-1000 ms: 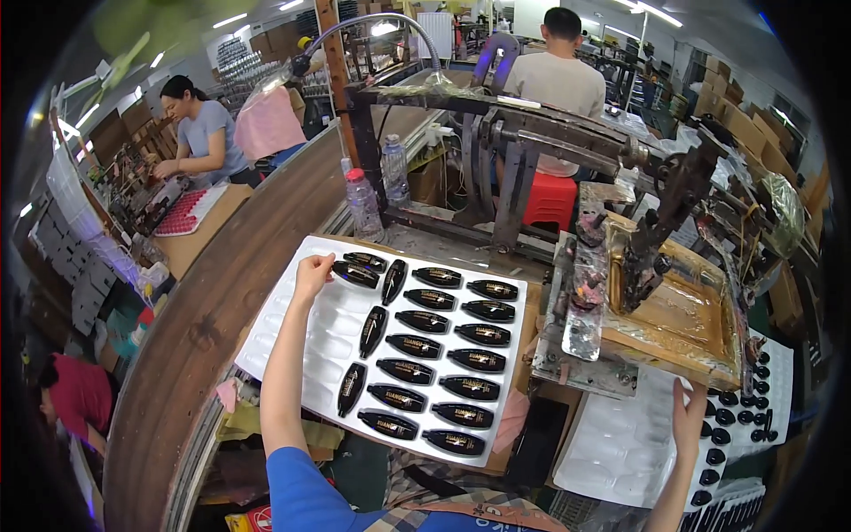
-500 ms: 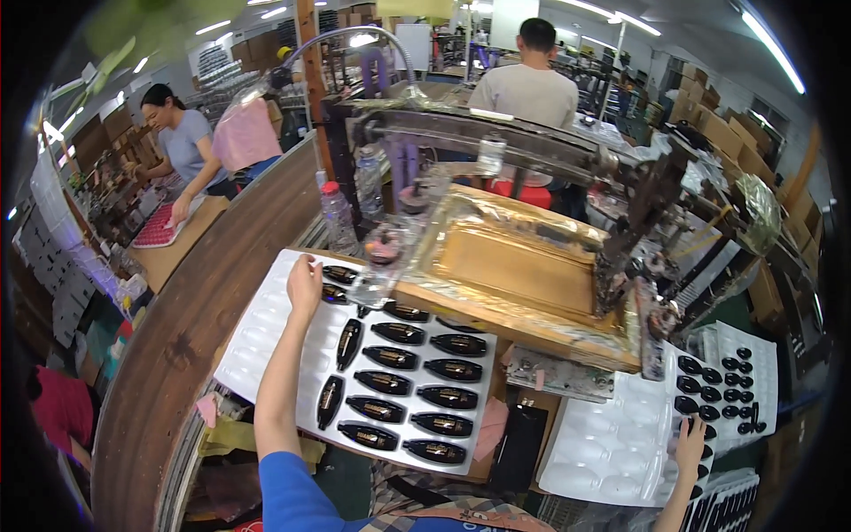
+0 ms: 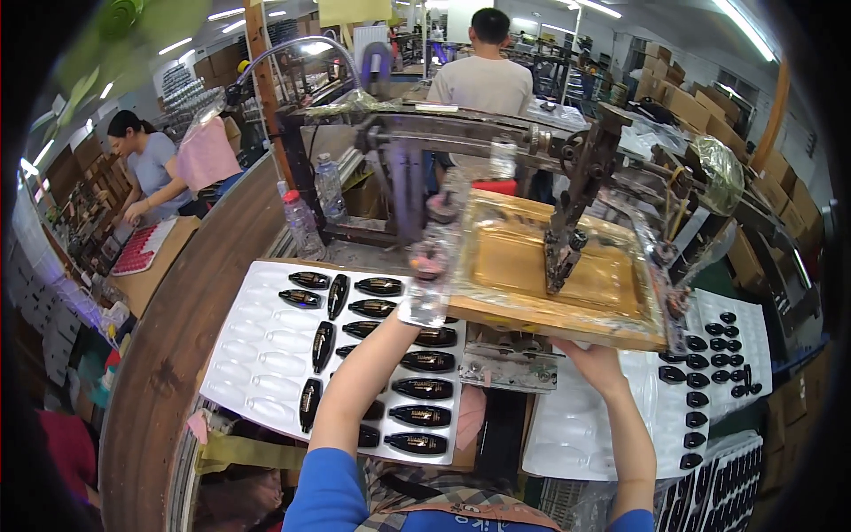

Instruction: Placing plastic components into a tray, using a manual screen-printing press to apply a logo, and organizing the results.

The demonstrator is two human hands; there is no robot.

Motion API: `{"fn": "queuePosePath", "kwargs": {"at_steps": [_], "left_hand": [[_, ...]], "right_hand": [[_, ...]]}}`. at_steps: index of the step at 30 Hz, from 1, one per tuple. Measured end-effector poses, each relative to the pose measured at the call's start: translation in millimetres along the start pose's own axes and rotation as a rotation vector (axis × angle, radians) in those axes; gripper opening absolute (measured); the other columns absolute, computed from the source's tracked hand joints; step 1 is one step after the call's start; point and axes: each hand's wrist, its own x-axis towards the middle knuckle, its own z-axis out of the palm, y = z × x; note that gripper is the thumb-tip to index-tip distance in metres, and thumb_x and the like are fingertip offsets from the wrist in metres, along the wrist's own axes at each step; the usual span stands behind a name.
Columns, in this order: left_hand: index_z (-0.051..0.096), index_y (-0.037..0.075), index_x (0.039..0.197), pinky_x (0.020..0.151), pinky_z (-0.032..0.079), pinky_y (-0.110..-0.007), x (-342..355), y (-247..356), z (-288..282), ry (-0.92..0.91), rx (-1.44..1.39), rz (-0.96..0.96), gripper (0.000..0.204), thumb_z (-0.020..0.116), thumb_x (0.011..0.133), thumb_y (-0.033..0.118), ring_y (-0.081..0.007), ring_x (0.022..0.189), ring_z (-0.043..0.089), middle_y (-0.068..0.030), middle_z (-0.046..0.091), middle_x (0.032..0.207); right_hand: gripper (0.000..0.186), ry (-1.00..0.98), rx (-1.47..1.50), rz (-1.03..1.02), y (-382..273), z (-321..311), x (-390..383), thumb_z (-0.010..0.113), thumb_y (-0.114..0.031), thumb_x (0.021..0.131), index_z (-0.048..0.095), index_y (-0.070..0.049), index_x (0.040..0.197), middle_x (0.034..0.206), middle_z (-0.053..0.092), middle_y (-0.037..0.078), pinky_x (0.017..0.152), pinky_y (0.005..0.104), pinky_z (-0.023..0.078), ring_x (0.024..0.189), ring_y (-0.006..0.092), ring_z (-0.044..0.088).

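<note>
My left hand (image 3: 401,326) reaches to the left end of a yellow screen-printing frame (image 3: 496,310), its fingers hidden behind blurred metal fittings. My right hand (image 3: 592,362) has curled fingers under the frame's front edge, around something I cannot make out, beside a metal fixture (image 3: 505,377). A white moulded tray (image 3: 248,355) at the left holds several glossy black oval pieces (image 3: 421,388) with gold printing, some lying crosswise, and has vacant recesses. A second white tray (image 3: 576,443) at the right holds several small black parts (image 3: 697,399). A dark arm (image 3: 567,239) stands over the frame.
A curved wooden table (image 3: 155,381) runs along the left, near a co-worker (image 3: 155,177) at a red-filled tray. Another person (image 3: 479,89) sits behind the machine (image 3: 425,124). Bottles (image 3: 301,222) stand by the machine's post. Cardboard boxes (image 3: 691,106) are piled at the right.
My left hand has moved right from the left tray's far edge to the frame. My right hand has come up and left under the frame, which has swung leftward from the right.
</note>
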Motion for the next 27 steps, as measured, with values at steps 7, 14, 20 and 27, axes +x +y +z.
{"fn": "queuePosePath", "kwargs": {"at_steps": [7, 14, 20, 27], "left_hand": [[0.058, 0.001, 0.100, 0.066, 0.044, -0.020, -86.4, 32.4, -105.3, 0.480, 0.117, -0.232, 0.020, 0.055, 0.082, 0.010, -0.0074, 0.075, 0.055, -0.0031, 0.060, 0.087], [0.055, 0.000, 0.095, 0.058, 0.044, -0.019, -227.0, -14.1, -228.5, 0.850, 0.382, -0.378, 0.018, 0.057, 0.079, 0.008, -0.0090, 0.065, 0.054, -0.0062, 0.060, 0.076], [0.060, 0.000, 0.082, 0.055, 0.043, -0.022, -274.4, -39.4, -243.5, 0.990, 0.532, -0.543, 0.011, 0.058, 0.077, 0.009, -0.0101, 0.059, 0.055, -0.0064, 0.060, 0.067], [0.064, 0.001, 0.079, 0.064, 0.045, -0.028, -265.8, -29.3, -231.0, 0.875, 0.933, -0.723, 0.014, 0.061, 0.073, 0.014, -0.0175, 0.067, 0.060, -0.0101, 0.063, 0.073]], "right_hand": [[0.050, -0.284, -0.217, -0.007, -18.1, 6.1, 1.2, 0.068, -0.028, 0.070, 0.051, -0.001, 0.108, 0.107, 0.053, 0.014, 0.085, 0.0306, 0.037, 0.102, 0.0242, 0.048], [0.036, 0.300, -0.314, -0.011, 89.9, -103.2, -41.0, 0.056, -0.016, 0.079, 0.048, 0.004, 0.108, 0.109, 0.051, 0.017, 0.085, 0.0332, 0.037, 0.099, 0.0272, 0.049], [0.048, 0.359, -1.123, 0.299, 148.6, -157.0, -60.0, 0.049, -0.033, 0.083, 0.040, -0.001, 0.118, 0.121, 0.040, 0.021, 0.083, 0.0401, 0.041, 0.104, 0.0350, 0.047], [0.043, 0.320, -1.122, 0.351, 178.6, -179.5, -73.1, 0.049, -0.034, 0.082, 0.042, 0.000, 0.107, 0.109, 0.047, 0.020, 0.072, 0.0433, 0.044, 0.091, 0.0382, 0.051]]}}
